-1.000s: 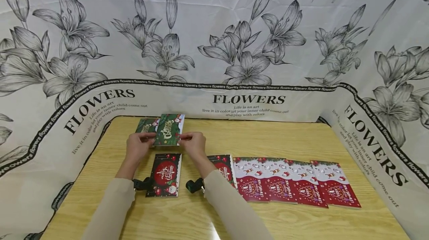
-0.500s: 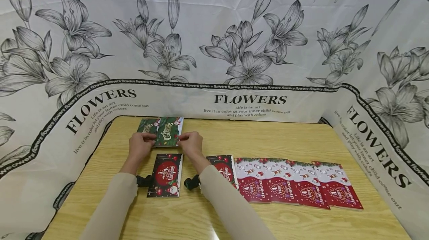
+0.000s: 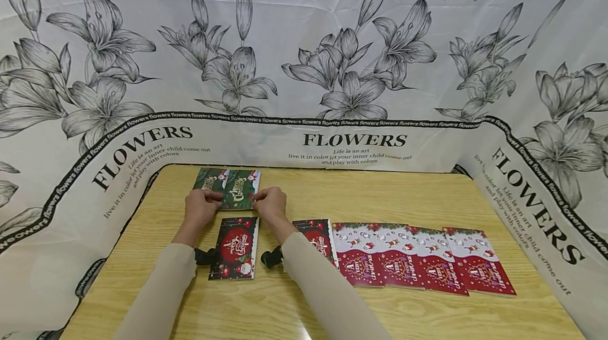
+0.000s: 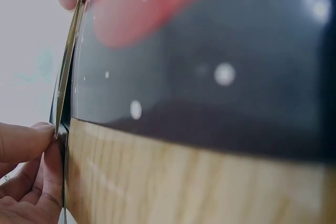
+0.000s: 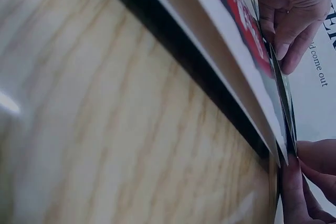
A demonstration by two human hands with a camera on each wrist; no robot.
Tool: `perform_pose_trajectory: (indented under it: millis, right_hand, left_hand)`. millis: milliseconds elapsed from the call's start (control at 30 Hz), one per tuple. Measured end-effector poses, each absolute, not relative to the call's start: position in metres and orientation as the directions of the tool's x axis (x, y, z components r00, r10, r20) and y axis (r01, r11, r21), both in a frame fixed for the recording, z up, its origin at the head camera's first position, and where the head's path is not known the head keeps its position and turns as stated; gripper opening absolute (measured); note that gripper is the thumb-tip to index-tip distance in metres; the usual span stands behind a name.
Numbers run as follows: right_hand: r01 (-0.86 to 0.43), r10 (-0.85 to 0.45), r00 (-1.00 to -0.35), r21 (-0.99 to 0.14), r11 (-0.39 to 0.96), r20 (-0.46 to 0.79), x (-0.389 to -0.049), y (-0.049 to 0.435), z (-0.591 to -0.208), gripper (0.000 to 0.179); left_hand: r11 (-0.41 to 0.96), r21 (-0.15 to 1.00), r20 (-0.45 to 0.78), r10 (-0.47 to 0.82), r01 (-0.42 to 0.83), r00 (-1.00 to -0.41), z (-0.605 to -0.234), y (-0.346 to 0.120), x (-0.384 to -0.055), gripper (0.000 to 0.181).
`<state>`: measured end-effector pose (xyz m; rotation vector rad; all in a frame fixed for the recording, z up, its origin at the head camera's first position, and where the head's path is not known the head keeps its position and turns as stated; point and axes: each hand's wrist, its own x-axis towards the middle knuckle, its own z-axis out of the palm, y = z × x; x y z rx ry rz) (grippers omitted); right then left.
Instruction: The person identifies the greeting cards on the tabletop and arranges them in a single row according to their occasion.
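A green card (image 3: 241, 188) is apparently being aligned just beside a second green card (image 3: 211, 179) at the far left of the surface (image 3: 361, 197), its near corners pinched in the grip of left hand (image 3: 201, 207) and right hand (image 3: 271, 205), and an even release seems needed next.

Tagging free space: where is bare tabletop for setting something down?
Bare table stretches behind the red cards, right of the right hand; more in front of those cards. Crowded: around that hand and the left hand, amid green cards and black cards.
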<state>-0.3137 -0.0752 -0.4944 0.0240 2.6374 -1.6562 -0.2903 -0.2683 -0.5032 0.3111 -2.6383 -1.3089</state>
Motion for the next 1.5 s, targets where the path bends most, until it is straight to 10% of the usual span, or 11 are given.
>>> perform_pose_trajectory:
  millis: [1500]
  right_hand:
    - [0.045,0.055,-0.998,-0.842,0.537,-0.018,-0.309,-0.0799,-0.4877,0.01]
  left_hand:
    - [0.574,0.805,0.031,-0.292,-0.149,-0.956,-0.5072,-0.2654,-0.2951,0.017]
